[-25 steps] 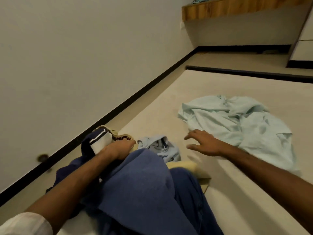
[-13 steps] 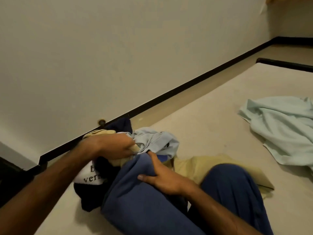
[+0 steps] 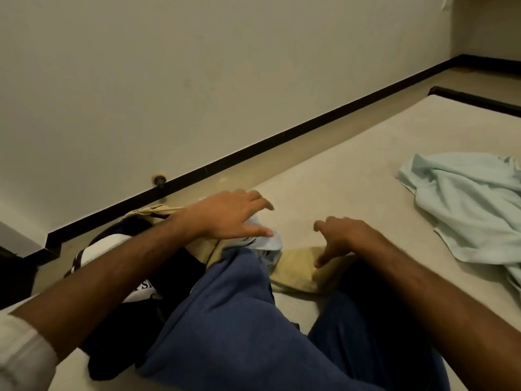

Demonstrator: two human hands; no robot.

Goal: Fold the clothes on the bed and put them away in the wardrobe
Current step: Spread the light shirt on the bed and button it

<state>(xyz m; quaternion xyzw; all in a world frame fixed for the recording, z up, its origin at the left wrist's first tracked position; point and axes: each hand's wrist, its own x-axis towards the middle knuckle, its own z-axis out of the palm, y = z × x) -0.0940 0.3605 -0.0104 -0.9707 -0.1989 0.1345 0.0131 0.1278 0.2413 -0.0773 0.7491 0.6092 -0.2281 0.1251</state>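
Observation:
A heap of clothes lies on the bed (image 3: 352,170) by my knees: a dark navy garment with white print (image 3: 141,286), a light blue piece (image 3: 267,244) and a tan garment (image 3: 296,269). My left hand (image 3: 231,215) rests flat on the light blue piece with fingers spread. My right hand (image 3: 341,235) hovers over the tan garment, fingers loosely bent, its fingertips touching the cloth. A crumpled pale mint shirt (image 3: 465,204) lies apart at the right.
My legs in blue trousers (image 3: 234,320) fill the lower middle. A wall (image 3: 197,80) with a black skirting strip (image 3: 282,139) runs along the bed's left side. A small door stopper (image 3: 159,180) juts from the wall. The bed's black far edge (image 3: 473,98) shows at upper right.
My right hand has lifted off my knee and moved right over the tan garment. My left hand has opened and spread flat on the light blue piece.

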